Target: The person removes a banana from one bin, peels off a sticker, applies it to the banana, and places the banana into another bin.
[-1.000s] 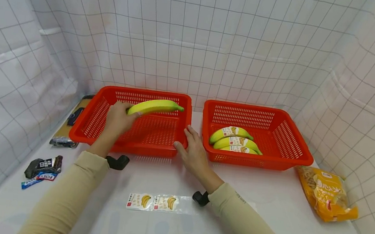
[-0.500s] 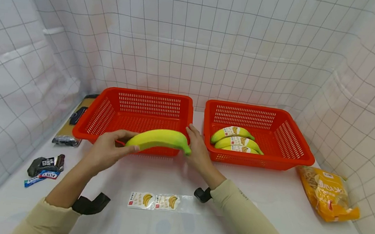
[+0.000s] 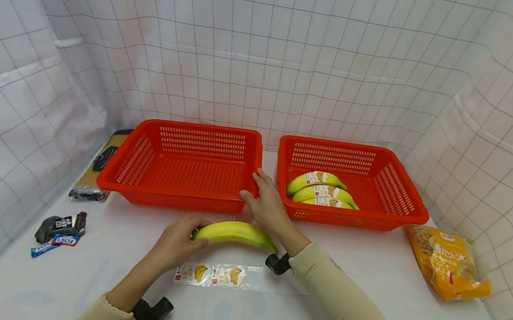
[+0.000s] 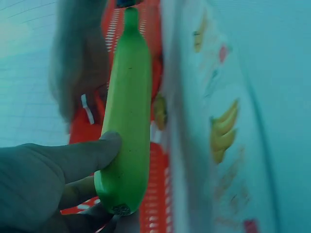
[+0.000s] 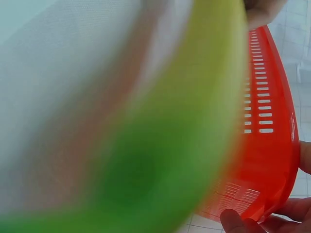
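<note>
In the head view my left hand holds a yellow-green banana by its blunt left end, thumb on the near side. The banana lies sideways over the white table, its stem by my right wrist. The left wrist view shows the thumb pressed on the banana, its far end pointing away. My right hand grips the front right corner of the left red basket, thumb at the front rim, fingers along the side. Just nearer than the banana, a clear strip carries two banana labels.
The right red basket contains several labelled bananas. An orange snack bag lies at the right. Small snack packets and a brown-black package lie at the left. A gridded white curtain hangs behind.
My left hand has brought the banana out of the left basket, toward me and down over the table near the label strip. The right hand has stayed at the basket corner.
</note>
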### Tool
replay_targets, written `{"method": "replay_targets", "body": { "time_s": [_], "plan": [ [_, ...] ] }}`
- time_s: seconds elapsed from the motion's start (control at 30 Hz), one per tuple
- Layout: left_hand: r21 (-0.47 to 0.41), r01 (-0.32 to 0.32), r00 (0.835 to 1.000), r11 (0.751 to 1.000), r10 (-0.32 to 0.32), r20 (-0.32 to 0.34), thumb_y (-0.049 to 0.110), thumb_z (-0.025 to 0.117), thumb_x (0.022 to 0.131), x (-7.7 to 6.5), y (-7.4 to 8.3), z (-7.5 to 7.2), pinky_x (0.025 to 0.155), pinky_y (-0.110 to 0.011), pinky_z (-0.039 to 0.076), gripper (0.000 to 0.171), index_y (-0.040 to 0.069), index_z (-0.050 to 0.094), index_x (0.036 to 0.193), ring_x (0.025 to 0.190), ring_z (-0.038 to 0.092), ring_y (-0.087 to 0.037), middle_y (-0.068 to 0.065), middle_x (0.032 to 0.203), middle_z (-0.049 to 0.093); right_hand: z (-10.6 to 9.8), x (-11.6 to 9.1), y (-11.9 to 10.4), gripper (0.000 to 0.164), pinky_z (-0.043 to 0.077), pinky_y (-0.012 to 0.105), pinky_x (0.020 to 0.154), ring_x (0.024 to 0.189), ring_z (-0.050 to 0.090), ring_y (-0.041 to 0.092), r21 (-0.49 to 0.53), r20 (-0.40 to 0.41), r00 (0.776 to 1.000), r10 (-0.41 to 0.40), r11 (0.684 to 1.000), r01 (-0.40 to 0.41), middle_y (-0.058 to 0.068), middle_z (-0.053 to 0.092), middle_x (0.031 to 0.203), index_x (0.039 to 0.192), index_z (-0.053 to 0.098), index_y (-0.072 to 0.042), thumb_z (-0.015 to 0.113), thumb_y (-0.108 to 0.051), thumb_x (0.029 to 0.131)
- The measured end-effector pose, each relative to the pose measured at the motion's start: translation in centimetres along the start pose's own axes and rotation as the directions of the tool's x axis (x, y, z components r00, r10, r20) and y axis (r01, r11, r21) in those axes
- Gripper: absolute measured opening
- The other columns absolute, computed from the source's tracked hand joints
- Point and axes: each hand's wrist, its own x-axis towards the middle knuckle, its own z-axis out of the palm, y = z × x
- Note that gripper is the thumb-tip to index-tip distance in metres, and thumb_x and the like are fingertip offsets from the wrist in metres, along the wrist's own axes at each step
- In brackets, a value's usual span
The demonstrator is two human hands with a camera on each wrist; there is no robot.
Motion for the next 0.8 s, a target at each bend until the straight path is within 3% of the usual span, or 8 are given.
{"method": "replay_targets", "body": {
  "time_s": [0.17, 0.37, 0.6, 0.8],
  "plan": [
    [-0.01, 0.009, 1.0, 1.0, -0.009, -0.023, 0.015, 0.077, 0.075, 0.9, 0.4, 2.6, 0.089, -0.045, 0.045, 0.033, 0.008, 0.068, 0.106, 0.098, 0.056, -0.024, -0.006, 0.101, 0.068, -0.1, 0.0, -0.1, 0.065, 0.025, 0.045, 0.115, 0.145, 0.023, 0.026, -0.012, 0.014, 1.0, 0.003, 1.0, -0.003, 0.003, 0.022, 0.158, 0.146, 0.033, -0.007, 0.057, -0.033, 0.093],
    [-0.058, -0.018, 1.0, 0.998, 0.017, -0.016, 0.015, 0.078, 0.075, 1.8, 1.7, 4.7, 0.093, -0.047, 0.043, 0.035, 0.007, 0.068, 0.107, 0.103, 0.056, -0.027, -0.007, 0.103, 0.069, 0.0, 0.1, 0.0, 0.066, 0.028, 0.045, 0.114, 0.145, 0.023, 0.027, -0.037, 0.022, 1.0, -0.002, 0.999, 0.003, 0.003, 0.021, 0.158, 0.146, 0.032, -0.007, 0.057, -0.035, 0.093],
    [-0.063, -0.036, 0.999, 0.997, 0.036, 0.001, 0.016, 0.078, 0.075, 2.6, 2.7, 6.1, 0.094, -0.047, 0.044, 0.037, 0.008, 0.066, 0.109, 0.105, 0.054, -0.027, -0.008, 0.106, 0.067, 0.0, 0.2, 0.0, 0.065, 0.028, 0.045, 0.114, 0.144, 0.025, 0.026, -0.046, 0.008, 1.0, -0.005, 0.999, 0.006, 0.003, 0.022, 0.158, 0.146, 0.033, -0.006, 0.057, -0.034, 0.093],
    [-0.046, -0.047, 0.999, 0.998, 0.048, 0.005, 0.017, 0.078, 0.075, 2.7, 3.0, 6.4, 0.091, -0.045, 0.044, 0.039, 0.007, 0.064, 0.109, 0.101, 0.054, -0.026, -0.009, 0.103, 0.066, 0.0, 0.0, 0.1, 0.065, 0.027, 0.045, 0.114, 0.145, 0.024, 0.026, -0.071, 0.006, 1.0, -0.022, 0.997, 0.023, 0.005, 0.022, 0.158, 0.146, 0.033, -0.006, 0.056, -0.036, 0.093]
  ]
}}
